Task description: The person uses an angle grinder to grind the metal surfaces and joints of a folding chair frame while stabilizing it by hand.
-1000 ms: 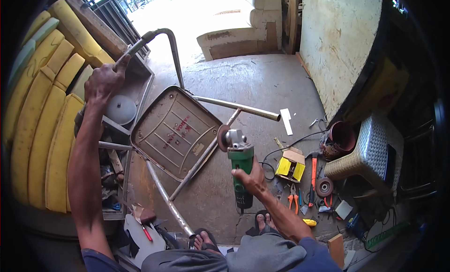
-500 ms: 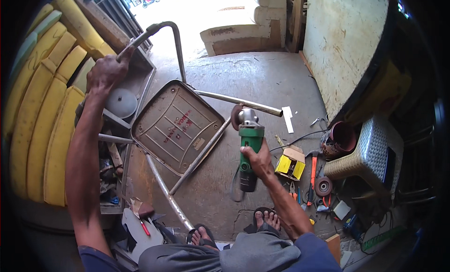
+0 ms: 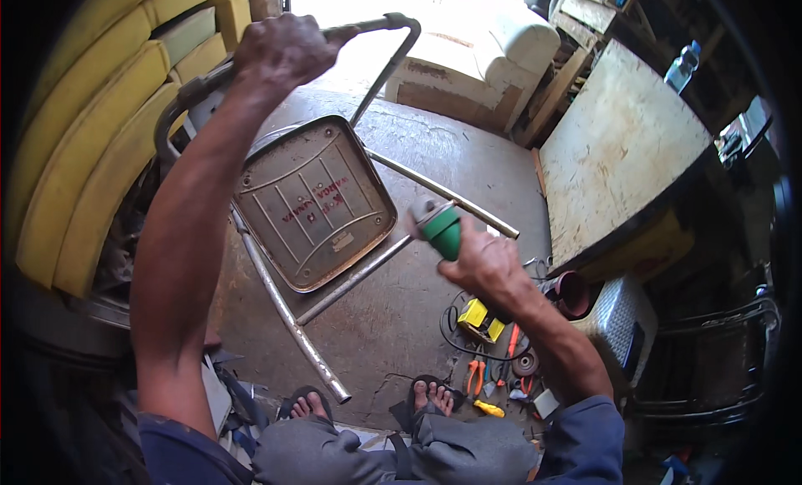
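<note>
My left hand (image 3: pixel 284 50) is closed around the bent metal tube of a chair frame (image 3: pixel 313 343), near its upper end. The frame stands tilted, and the brown underside of its square seat pan (image 3: pixel 317 205) faces me, with rust along the rim. In my right hand (image 3: pixel 489 264) is a green angle grinder (image 3: pixel 442 232), gripped round its body. Its head is close to the frame's cross tube, by the seat's right edge; whether the disc touches metal I cannot tell. Motion blurs the grinder's head, and my fingers hide much of its body.
Yellow foam cushions (image 3: pixel 75 192) are stacked at the left. Right of my feet lie a yellow box (image 3: pixel 480 319), orange-handled pliers (image 3: pixel 474 376) and a yellow-handled tool (image 3: pixel 489 409). A pale board (image 3: pixel 618 159) leans at the right, near a woven-pattern stool (image 3: pixel 618 326). A worn sofa (image 3: pixel 459 88) stands ahead.
My left hand and the frame's upper end have swung right. The grinder has tilted and moved slightly up, its head now nearer the seat's edge. My view has turned as well.
</note>
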A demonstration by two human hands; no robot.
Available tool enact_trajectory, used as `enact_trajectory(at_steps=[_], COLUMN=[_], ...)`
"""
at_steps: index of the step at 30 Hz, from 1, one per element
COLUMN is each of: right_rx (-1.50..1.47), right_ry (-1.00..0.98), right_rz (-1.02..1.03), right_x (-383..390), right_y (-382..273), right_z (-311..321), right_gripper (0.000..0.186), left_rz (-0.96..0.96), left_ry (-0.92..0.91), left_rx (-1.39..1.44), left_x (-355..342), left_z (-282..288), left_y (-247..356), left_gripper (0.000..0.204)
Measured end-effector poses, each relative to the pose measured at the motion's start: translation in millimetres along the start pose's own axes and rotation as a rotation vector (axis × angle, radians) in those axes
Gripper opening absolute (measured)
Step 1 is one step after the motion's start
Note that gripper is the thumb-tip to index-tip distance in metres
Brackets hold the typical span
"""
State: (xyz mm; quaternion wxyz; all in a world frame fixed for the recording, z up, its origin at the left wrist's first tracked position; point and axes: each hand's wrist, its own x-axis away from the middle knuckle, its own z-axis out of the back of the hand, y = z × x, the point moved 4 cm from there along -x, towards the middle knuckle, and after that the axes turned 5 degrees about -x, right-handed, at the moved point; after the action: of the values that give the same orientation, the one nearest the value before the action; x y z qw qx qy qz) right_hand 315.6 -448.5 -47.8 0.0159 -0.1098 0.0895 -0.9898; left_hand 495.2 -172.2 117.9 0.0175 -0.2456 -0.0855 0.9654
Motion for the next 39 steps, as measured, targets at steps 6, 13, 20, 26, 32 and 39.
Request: enact_trajectory(at_steps=[6,13,20,26,32,39], right_rx=[0.281,0.022,0.013,0.303,0.638,0.411], right_ry=[0.091,-0.230,-0.313,-0.071,-0.033,-0.247], right_rz=[-0.080,0.177,0.291,0.075,0.101,0.430], right_x=[-35,30,44,-29,-85,-66], right_y=[18,-71,-92,-22,-9,-98], right_z=[22,-7,-13,29,60,20], right_gripper=[0.065,0.065,0.063,0.065,0.054,0.055], left_rz=[-0.032,-0.019,-0.028,0.056,-0.038,-0.009], left_ry=[0.121,0.176,0.238,-0.193,0.260,0.065], left_rx=[0.025,0.012,-0.004,0.076,0.066,0.110], left_x=[-3,-2,3,20,7,9], left_z=[2,3,-4,33,8,13], left_y=[14,6,12,21,14,11], left_gripper=[0.081,0.077,0.077,0.069,0.067,0.063])
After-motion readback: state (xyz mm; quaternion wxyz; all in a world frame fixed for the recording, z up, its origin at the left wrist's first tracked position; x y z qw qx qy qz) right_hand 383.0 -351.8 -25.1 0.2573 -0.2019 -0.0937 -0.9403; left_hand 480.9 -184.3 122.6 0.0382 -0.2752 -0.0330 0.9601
